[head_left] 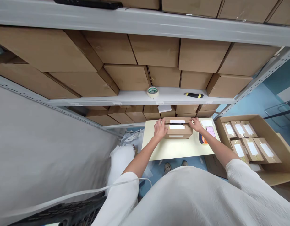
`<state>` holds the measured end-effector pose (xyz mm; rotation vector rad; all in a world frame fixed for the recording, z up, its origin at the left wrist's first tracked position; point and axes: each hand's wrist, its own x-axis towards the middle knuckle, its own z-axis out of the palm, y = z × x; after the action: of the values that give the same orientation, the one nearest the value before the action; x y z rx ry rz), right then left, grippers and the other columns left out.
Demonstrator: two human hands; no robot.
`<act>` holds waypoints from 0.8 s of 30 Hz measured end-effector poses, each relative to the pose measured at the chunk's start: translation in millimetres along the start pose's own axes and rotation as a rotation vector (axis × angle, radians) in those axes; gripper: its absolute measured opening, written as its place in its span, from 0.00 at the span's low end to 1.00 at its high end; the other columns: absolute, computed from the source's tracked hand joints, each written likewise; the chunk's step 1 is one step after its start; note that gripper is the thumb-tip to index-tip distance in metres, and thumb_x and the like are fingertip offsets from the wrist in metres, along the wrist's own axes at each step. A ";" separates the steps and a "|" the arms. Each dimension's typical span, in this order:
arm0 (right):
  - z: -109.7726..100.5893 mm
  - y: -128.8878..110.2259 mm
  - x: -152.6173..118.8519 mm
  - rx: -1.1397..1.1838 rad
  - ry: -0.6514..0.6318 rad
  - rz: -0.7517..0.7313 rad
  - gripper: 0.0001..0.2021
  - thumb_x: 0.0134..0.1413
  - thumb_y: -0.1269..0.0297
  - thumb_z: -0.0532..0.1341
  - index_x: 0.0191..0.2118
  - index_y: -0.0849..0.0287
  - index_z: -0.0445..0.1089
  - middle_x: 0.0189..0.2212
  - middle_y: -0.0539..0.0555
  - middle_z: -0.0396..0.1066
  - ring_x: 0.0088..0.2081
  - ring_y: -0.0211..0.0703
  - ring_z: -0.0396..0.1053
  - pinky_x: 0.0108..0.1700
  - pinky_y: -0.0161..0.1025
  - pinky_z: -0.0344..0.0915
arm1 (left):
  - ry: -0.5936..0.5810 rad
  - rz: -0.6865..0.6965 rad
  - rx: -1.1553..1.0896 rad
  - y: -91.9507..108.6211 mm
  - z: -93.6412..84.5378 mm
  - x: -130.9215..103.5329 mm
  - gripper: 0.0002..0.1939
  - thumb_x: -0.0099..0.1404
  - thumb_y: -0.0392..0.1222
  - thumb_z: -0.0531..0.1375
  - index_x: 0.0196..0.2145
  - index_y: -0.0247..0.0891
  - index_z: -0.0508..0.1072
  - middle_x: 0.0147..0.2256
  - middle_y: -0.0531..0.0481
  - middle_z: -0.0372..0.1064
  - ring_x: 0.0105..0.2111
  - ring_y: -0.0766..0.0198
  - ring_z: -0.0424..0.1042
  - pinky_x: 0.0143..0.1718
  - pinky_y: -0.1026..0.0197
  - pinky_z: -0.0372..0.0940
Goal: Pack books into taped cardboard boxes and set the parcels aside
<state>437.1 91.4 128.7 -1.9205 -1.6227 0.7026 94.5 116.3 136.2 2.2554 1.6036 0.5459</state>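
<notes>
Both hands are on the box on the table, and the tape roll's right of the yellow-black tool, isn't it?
Not quite: the head view shows the tape roll left of the yellow-black tool. The left hand and right hand are on the box, as you said.

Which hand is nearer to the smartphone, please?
Right. The right hand touches the right end of the cardboard box, left of the smartphone; the left hand is at the box's left end, farther away.
</notes>
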 end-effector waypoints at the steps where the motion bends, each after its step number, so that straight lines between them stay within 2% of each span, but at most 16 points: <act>1: 3.6 2.6 -5.0 -0.035 -0.019 -0.014 0.17 0.65 0.47 0.61 0.50 0.51 0.75 0.56 0.60 0.67 0.59 0.55 0.68 0.64 0.54 0.68 | -0.010 0.059 0.033 1.9 3.8 -1.2 0.35 0.70 0.39 0.60 0.73 0.40 0.61 0.69 0.30 0.61 0.70 0.36 0.60 0.70 0.33 0.57; 4: 14.6 6.8 -20.0 -0.099 -0.082 -0.028 0.20 0.66 0.51 0.60 0.59 0.52 0.73 0.61 0.62 0.65 0.60 0.57 0.68 0.64 0.54 0.68 | -0.148 0.238 0.059 8.4 15.8 -5.4 0.28 0.74 0.39 0.54 0.70 0.43 0.68 0.72 0.35 0.60 0.74 0.42 0.56 0.75 0.35 0.49; 8: 22.5 4.6 -32.3 -0.117 -0.087 -0.008 0.23 0.72 0.52 0.54 0.65 0.53 0.70 0.64 0.65 0.64 0.62 0.59 0.67 0.64 0.54 0.68 | -0.314 0.247 0.035 15.1 30.1 -10.2 0.33 0.77 0.51 0.54 0.75 0.39 0.62 0.77 0.35 0.51 0.78 0.41 0.47 0.78 0.36 0.41; 12: 22.6 12.8 -45.2 -0.040 -0.061 -0.040 0.27 0.74 0.49 0.53 0.70 0.51 0.65 0.66 0.63 0.65 0.64 0.59 0.66 0.67 0.54 0.65 | -0.335 0.214 0.008 15.2 36.0 -14.2 0.36 0.78 0.54 0.52 0.77 0.41 0.58 0.79 0.38 0.47 0.79 0.41 0.43 0.79 0.35 0.36; 15: 21.0 35.5 -65.0 0.003 -0.003 0.022 0.30 0.74 0.48 0.51 0.73 0.53 0.60 0.67 0.64 0.65 0.60 0.57 0.69 0.66 0.55 0.66 | -0.331 0.201 -0.006 14.5 36.5 -17.3 0.36 0.77 0.55 0.53 0.78 0.43 0.56 0.79 0.39 0.47 0.79 0.40 0.43 0.78 0.34 0.36; 17: 19.4 56.9 -81.7 -0.029 0.042 0.116 0.28 0.72 0.50 0.52 0.71 0.55 0.61 0.64 0.65 0.68 0.57 0.57 0.71 0.64 0.56 0.67 | -0.333 0.196 0.001 14.7 36.3 -19.1 0.37 0.77 0.55 0.53 0.78 0.43 0.56 0.79 0.39 0.47 0.79 0.39 0.43 0.78 0.34 0.36; 20: 16.2 90.0 -105.0 -0.146 0.102 0.254 0.22 0.70 0.54 0.54 0.62 0.58 0.69 0.56 0.66 0.73 0.56 0.60 0.71 0.60 0.55 0.68 | -0.344 0.194 0.018 15.3 35.8 -20.6 0.37 0.77 0.55 0.53 0.78 0.41 0.56 0.79 0.38 0.46 0.79 0.39 0.43 0.78 0.34 0.36; 24: 14.1 119.4 -120.8 -0.232 0.088 0.368 0.16 0.65 0.51 0.60 0.48 0.57 0.74 0.49 0.65 0.75 0.53 0.59 0.72 0.55 0.52 0.68 | -0.368 0.198 0.045 16.1 34.8 -18.4 0.40 0.76 0.59 0.55 0.78 0.39 0.56 0.79 0.35 0.46 0.79 0.37 0.42 0.78 0.34 0.36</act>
<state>495.2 -44.1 43.3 -2.4186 -1.3590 0.5769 119.1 92.4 111.0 2.3904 1.2332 0.1264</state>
